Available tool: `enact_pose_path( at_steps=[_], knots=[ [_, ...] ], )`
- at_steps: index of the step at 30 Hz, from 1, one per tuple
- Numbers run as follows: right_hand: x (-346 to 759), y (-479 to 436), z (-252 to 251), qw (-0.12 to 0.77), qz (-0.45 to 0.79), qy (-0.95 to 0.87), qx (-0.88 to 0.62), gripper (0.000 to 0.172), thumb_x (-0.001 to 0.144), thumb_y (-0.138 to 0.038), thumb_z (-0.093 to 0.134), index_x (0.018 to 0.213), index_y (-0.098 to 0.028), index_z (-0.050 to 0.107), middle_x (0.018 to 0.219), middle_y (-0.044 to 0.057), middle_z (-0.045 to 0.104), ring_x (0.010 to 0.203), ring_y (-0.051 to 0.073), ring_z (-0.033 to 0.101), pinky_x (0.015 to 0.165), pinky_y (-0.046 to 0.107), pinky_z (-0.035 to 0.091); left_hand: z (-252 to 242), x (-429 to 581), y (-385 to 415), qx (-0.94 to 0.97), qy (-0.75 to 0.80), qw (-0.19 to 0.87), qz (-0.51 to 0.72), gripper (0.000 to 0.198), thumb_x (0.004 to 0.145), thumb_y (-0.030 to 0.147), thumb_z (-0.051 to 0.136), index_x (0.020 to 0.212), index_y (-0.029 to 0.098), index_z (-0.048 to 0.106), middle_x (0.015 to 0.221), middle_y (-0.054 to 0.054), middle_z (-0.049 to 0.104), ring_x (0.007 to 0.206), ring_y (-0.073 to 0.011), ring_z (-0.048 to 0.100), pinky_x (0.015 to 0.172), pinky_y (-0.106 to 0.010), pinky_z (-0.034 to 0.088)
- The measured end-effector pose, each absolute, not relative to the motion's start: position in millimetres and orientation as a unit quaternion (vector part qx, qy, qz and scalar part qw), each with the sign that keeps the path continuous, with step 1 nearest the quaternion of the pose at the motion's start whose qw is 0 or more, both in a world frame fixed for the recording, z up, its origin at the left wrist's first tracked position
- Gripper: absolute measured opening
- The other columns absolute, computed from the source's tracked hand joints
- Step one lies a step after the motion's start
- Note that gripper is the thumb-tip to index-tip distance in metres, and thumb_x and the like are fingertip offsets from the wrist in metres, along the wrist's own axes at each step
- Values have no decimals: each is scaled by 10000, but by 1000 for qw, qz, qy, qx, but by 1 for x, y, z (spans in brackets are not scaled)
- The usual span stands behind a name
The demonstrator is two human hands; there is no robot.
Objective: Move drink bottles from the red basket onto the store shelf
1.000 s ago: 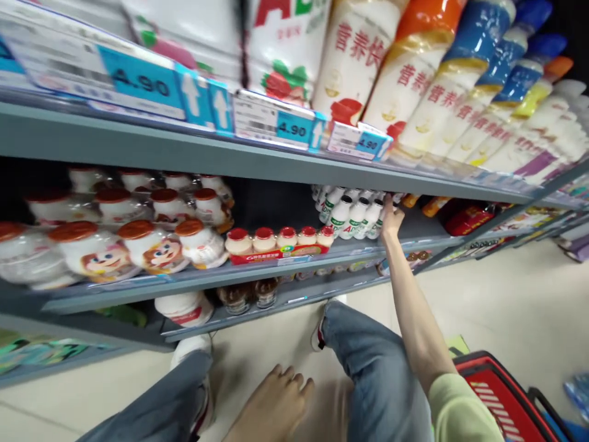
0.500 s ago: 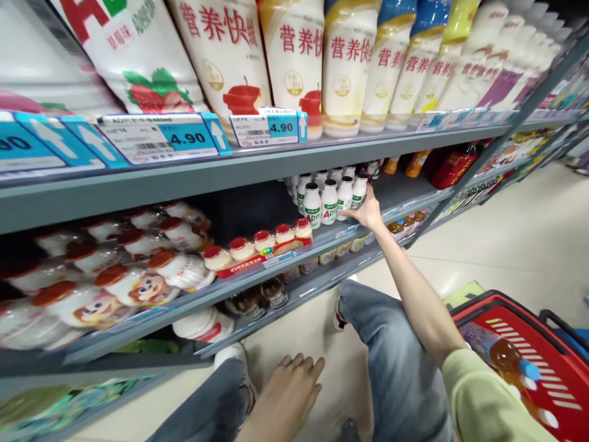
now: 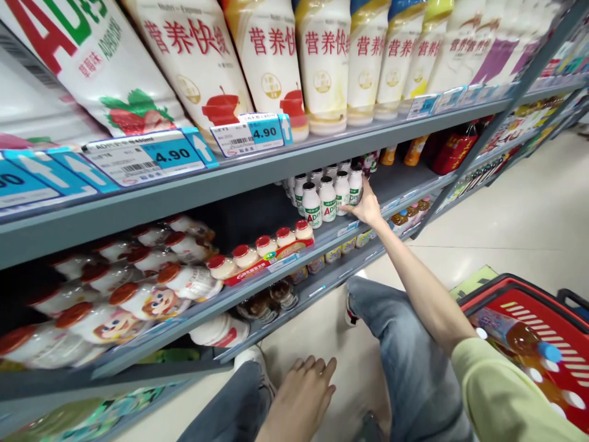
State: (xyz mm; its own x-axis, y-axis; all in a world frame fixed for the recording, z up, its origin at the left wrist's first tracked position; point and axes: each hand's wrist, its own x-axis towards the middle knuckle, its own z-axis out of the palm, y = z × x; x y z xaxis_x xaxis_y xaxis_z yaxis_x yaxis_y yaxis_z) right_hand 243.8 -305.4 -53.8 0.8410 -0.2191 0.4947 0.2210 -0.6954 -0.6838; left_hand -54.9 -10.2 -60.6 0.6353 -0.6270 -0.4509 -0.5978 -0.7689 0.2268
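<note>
Crouching before the grey shelf (image 3: 257,172), facing tall milk-drink bottles (image 3: 271,61) lining its top tier, with a red basket (image 3: 547,313) near on the right. Reaching far with the right hand (image 3: 368,209), closing fingers and thumb round the right end of the small white bottles (image 3: 322,199) standing on the middle tier. Hanging the left hand (image 3: 304,399) near, open, fingers loosely together, gripping nothing.

right hand (image 3: 369,209), its fingers partly hidden behind small white bottles (image 3: 327,197), red basket (image 3: 519,283) cut off at right edge
</note>
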Motion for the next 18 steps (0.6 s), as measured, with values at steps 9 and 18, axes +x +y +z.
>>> enact_pose_path(
  at_steps=[9,18],
  knots=[
    [240,-304,-54,372,-289,25,-882,1171,605,-544,897,1563,-198,320,1531,228,464,1411,463,474,1130,582,429,-62,-55,-8,906,-334,42,-259,401,1015,203,500,1399,203,615,1229,-154,726,1156,-290,670,989,-432,516],
    [241,-306,-56,374,-282,10,-884,1193,620,-569,883,1585,-189,294,1564,212,449,1443,446,446,1182,567,383,-56,-57,-8,907,-333,28,-256,422,1015,204,500,1424,213,601,1206,-139,736,1142,-305,680,979,-450,533]
  ],
)
